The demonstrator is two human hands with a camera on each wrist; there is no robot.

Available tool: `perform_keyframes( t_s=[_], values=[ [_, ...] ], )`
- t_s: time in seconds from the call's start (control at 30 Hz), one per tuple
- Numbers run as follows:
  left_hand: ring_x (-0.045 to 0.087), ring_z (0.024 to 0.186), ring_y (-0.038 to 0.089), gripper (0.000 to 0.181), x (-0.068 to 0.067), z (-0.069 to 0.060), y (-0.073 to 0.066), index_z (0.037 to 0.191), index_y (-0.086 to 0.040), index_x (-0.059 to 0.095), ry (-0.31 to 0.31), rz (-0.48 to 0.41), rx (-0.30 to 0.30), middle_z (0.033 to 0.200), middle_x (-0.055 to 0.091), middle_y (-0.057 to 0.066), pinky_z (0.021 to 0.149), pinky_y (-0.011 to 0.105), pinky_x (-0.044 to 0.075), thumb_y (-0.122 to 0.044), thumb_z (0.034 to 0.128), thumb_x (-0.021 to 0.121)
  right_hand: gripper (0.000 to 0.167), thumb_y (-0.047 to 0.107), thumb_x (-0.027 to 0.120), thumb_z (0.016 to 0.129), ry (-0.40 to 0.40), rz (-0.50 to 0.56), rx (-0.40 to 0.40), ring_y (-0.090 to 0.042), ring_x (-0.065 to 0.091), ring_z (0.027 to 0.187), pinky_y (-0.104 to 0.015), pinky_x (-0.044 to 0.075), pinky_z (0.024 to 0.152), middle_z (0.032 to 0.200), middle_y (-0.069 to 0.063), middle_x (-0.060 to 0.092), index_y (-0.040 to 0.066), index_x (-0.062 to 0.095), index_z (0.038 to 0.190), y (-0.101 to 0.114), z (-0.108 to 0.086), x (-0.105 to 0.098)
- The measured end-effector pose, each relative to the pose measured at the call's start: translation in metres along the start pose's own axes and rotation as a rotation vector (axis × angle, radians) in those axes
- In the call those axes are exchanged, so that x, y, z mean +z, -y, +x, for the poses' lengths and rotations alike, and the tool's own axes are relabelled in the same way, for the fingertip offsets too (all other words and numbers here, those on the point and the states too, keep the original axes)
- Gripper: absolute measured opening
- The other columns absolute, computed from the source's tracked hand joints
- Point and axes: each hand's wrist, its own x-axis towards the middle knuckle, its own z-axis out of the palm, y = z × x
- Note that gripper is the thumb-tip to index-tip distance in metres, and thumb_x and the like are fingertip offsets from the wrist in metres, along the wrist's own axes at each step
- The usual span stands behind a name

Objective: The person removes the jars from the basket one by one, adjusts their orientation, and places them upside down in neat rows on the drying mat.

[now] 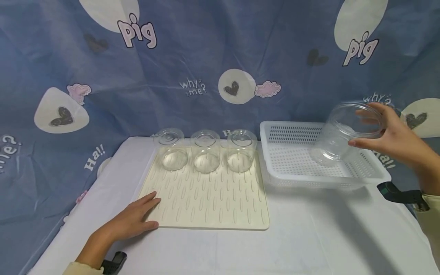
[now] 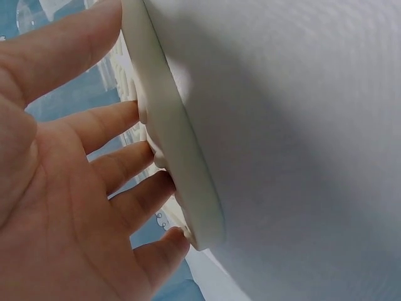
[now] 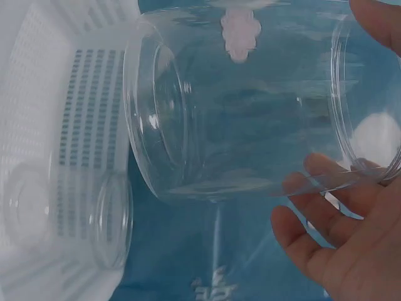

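Note:
My right hand [image 1: 395, 133] grips a clear plastic jar [image 1: 343, 128] by its rim end, thumb on one side and fingers on the other. The jar is tilted over the white perforated basket [image 1: 271, 168], its rim toward my palm. In the right wrist view, another clear jar [image 3: 113, 219] shows in the basket. My left hand [image 1: 128, 219] lies spread at the near left corner of a cream ribbed mat [image 1: 209, 202]. The left wrist view shows its fingertips [image 2: 164, 182] touching the mat's edge. Three clear jars [image 1: 206, 152] stand in a row along the mat's back.
A white cloth [image 1: 292, 236] covers the table. Behind it hangs a blue printed curtain [image 1: 213, 49]. The basket stands right of the mat, near the back edge. Dark straps [image 1: 402, 194] sit on both wrists.

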Motion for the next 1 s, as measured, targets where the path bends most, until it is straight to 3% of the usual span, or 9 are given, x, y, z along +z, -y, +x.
perform_keyframes(
  t_s=[0.03,0.13,0.17,0.23,0.37,0.47,0.57,0.73,1.0],
  values=[
    [0.037,0.138,0.056,0.078,0.0,0.0,0.0,0.143,0.001,0.049,0.0,0.0,0.001,0.155,0.035,0.029,0.104,0.07,0.039,-0.04,0.0832,0.076,0.11,0.016,0.082,0.081,0.004,0.005,-0.016,-0.054,0.032,0.14,0.004,0.029,0.069,0.159,-0.026,0.03,0.021,0.005,0.16,0.003,0.0,0.002],
    [0.037,0.138,0.056,0.077,-0.001,0.0,0.0,0.143,0.001,0.048,-0.002,0.007,0.007,0.155,0.035,0.029,0.103,0.07,0.039,-0.04,0.0839,0.076,0.11,0.017,0.085,0.079,0.014,-0.009,-0.039,-0.049,0.035,0.139,-0.002,0.031,0.072,0.157,-0.024,0.035,0.019,0.01,0.159,0.015,-0.001,0.008],
    [0.037,0.138,0.055,0.077,-0.001,0.0,0.0,0.143,0.001,0.049,-0.003,0.005,0.008,0.155,0.035,0.029,0.104,0.069,0.039,-0.04,0.0841,0.076,0.11,0.017,0.085,0.078,0.023,-0.009,-0.045,-0.048,0.035,0.14,-0.008,0.036,0.081,0.157,-0.023,0.035,0.02,0.01,0.159,0.019,-0.002,0.009],
    [0.037,0.138,0.056,0.077,-0.002,0.001,-0.001,0.143,0.002,0.048,-0.002,0.002,0.015,0.155,0.035,0.03,0.103,0.069,0.04,-0.04,0.0844,0.076,0.111,0.018,0.085,0.078,0.039,-0.002,-0.058,-0.047,0.037,0.14,-0.028,0.041,0.096,0.157,-0.021,0.036,0.023,0.011,0.159,0.03,-0.003,0.014],
    [0.037,0.138,0.056,0.077,-0.001,0.0,-0.001,0.143,0.002,0.049,0.0,-0.014,0.005,0.155,0.035,0.03,0.104,0.069,0.039,-0.039,0.084,0.076,0.114,0.02,0.087,0.076,0.077,0.031,-0.078,-0.047,0.038,0.14,-0.071,0.033,0.099,0.159,-0.016,0.036,0.032,0.009,0.159,0.056,-0.006,0.024],
    [0.036,0.139,0.056,0.077,0.001,0.0,-0.002,0.143,0.002,0.049,0.002,-0.022,-0.006,0.155,0.034,0.03,0.105,0.07,0.038,-0.039,0.0838,0.076,0.119,0.019,0.09,0.071,0.079,0.051,-0.117,-0.044,0.042,0.138,-0.075,0.034,0.1,0.156,-0.014,0.04,0.033,0.01,0.158,0.077,-0.009,0.035],
    [0.036,0.139,0.056,0.077,0.001,0.0,-0.003,0.142,0.002,0.049,-0.003,-0.021,-0.012,0.155,0.034,0.03,0.105,0.07,0.038,-0.038,0.0834,0.077,0.121,0.017,0.092,0.068,0.073,0.067,-0.178,-0.041,0.045,0.136,-0.074,0.035,0.101,0.152,-0.014,0.045,0.028,0.013,0.158,0.096,-0.014,0.046],
    [0.036,0.138,0.056,0.076,0.002,0.0,-0.003,0.142,0.002,0.049,-0.013,-0.016,-0.015,0.155,0.035,0.03,0.104,0.07,0.038,-0.038,0.0829,0.077,0.11,0.025,0.092,0.067,0.055,0.057,-0.257,-0.037,0.05,0.13,-0.066,0.039,0.103,0.146,-0.011,0.051,0.018,0.025,0.154,0.126,-0.022,0.069],
    [0.036,0.139,0.056,0.076,0.003,0.0,-0.005,0.142,0.002,0.05,-0.017,-0.012,-0.034,0.155,0.035,0.029,0.105,0.071,0.037,-0.036,0.0826,0.077,0.112,0.044,0.091,0.067,0.114,0.022,-0.335,-0.032,0.041,0.143,-0.06,0.036,0.115,0.154,-0.01,0.042,0.018,0.027,0.156,0.166,-0.035,0.116]
  ],
)
